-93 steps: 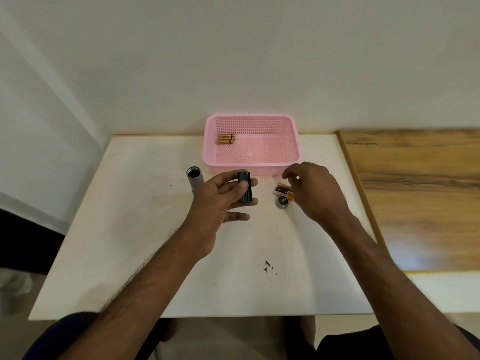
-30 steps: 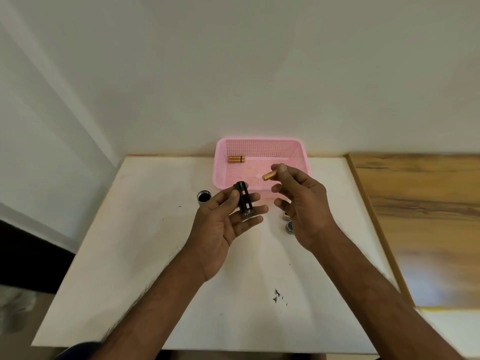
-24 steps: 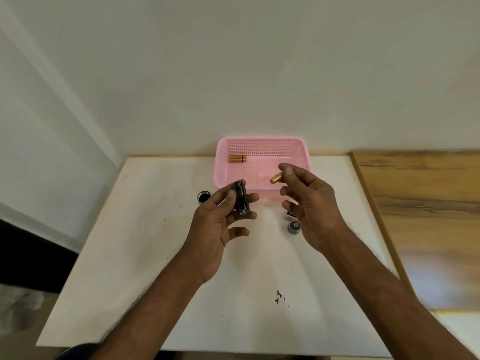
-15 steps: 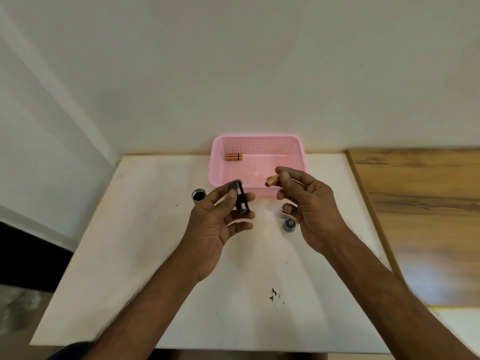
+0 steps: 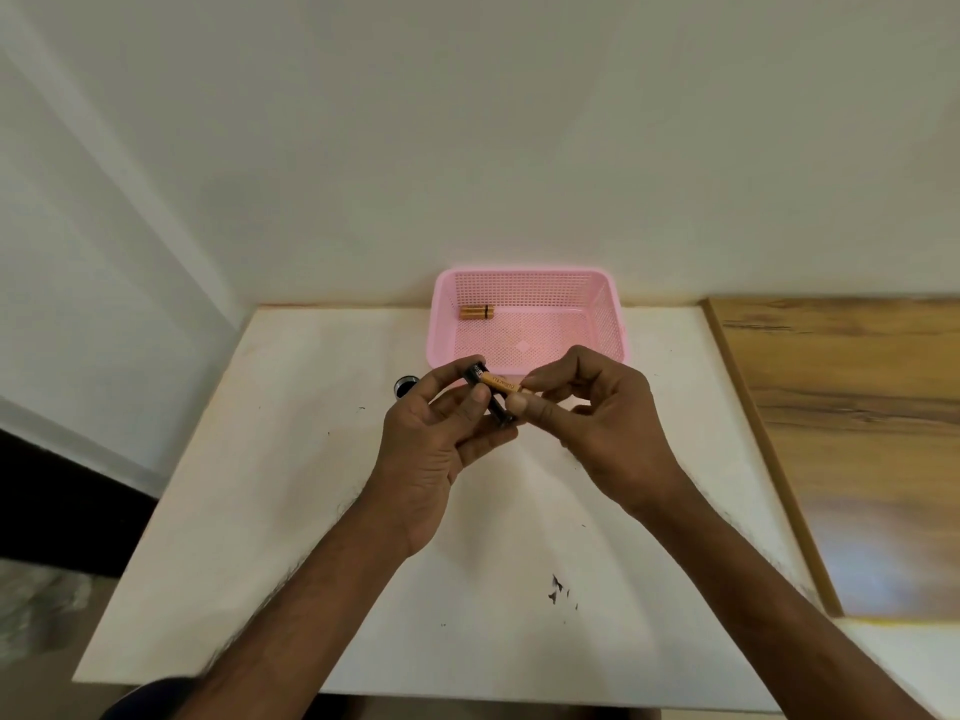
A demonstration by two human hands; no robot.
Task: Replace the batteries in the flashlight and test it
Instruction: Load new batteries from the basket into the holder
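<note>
Copper-coloured battery [image 5: 500, 382], pinched at its right end by the right hand [image 5: 597, 407], lies slanted across the black battery holder [image 5: 500, 407] gripped by the left hand [image 5: 431, 439], not yet parallel to it.

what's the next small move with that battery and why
Probably press the battery down into the black holder until it seats: the right hand pinches one end, it lies slanted across the holder that the left hand grips, and it doesn't look seated yet.

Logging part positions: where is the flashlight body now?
Head view: the flashlight body sits on the table, left of the left hand, near the pink basket.
</note>
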